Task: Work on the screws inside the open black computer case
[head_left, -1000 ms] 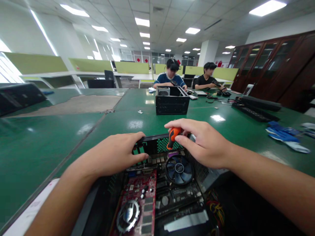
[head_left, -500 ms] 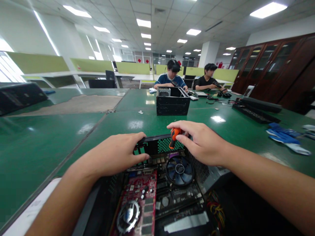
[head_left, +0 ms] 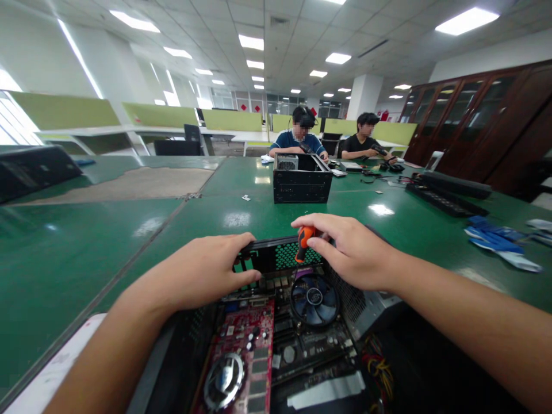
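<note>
An open black computer case (head_left: pixel 276 253) lies in front of me on the green table (head_left: pixel 86 247). Inside are a red graphics card (head_left: pixel 241 345) and a blue cooler fan (head_left: pixel 314 299). My left hand (head_left: pixel 202 270) grips the case's far perforated wall, fingers curled over its edge. My right hand (head_left: pixel 349 250) is closed round an orange-and-black screwdriver (head_left: pixel 303 241), which points down into the case just above the fan.
A second open black case (head_left: pixel 302 178) stands further back in the middle. Two people sit at the far end. Black keyboards (head_left: pixel 448 192) lie at the right, with blue gloves (head_left: pixel 495 238) nearer. A white sheet (head_left: pixel 56 368) lies at the lower left.
Both hands hold almost still; the view has shifted only slightly.
</note>
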The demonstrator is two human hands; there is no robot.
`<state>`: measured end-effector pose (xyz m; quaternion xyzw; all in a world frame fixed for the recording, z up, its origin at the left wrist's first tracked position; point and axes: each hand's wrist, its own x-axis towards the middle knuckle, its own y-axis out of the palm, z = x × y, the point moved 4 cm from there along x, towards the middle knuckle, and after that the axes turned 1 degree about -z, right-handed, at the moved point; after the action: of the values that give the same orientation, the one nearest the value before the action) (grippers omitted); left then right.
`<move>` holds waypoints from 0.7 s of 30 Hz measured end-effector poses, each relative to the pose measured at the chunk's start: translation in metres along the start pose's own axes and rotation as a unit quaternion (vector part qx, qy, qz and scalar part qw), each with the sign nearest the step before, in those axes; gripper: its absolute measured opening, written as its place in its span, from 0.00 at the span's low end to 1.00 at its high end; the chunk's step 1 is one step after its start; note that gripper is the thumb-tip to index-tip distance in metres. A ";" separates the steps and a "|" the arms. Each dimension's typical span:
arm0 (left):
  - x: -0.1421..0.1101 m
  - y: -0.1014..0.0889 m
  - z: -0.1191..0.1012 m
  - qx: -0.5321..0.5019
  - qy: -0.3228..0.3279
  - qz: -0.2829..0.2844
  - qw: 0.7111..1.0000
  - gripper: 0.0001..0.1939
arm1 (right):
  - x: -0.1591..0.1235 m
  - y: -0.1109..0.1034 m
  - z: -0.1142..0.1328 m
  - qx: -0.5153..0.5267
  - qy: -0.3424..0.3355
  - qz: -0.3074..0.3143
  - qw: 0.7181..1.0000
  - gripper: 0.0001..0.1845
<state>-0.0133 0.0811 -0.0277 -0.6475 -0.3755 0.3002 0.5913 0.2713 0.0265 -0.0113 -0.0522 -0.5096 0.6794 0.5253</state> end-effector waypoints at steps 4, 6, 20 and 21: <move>0.000 -0.001 0.001 -0.001 0.000 0.000 1.000 0.30 | 0.003 0.002 0.000 -0.011 0.011 -0.004 1.000 0.19; 0.001 -0.001 0.001 -0.001 -0.002 0.004 1.000 0.29 | 0.004 0.003 0.001 -0.019 0.019 -0.005 1.000 0.13; 0.000 -0.002 -0.003 0.004 -0.008 0.019 1.000 0.29 | -0.001 -0.001 0.012 -0.042 -0.015 -0.021 0.999 0.18; 0.001 -0.002 -0.003 0.006 -0.009 0.023 1.000 0.29 | -0.002 -0.004 0.016 -0.044 -0.017 -0.032 0.998 0.16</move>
<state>-0.0109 0.0800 -0.0256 -0.6498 -0.3643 0.3214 0.5846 0.2651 0.0145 -0.0021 -0.0478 -0.5492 0.6398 0.5354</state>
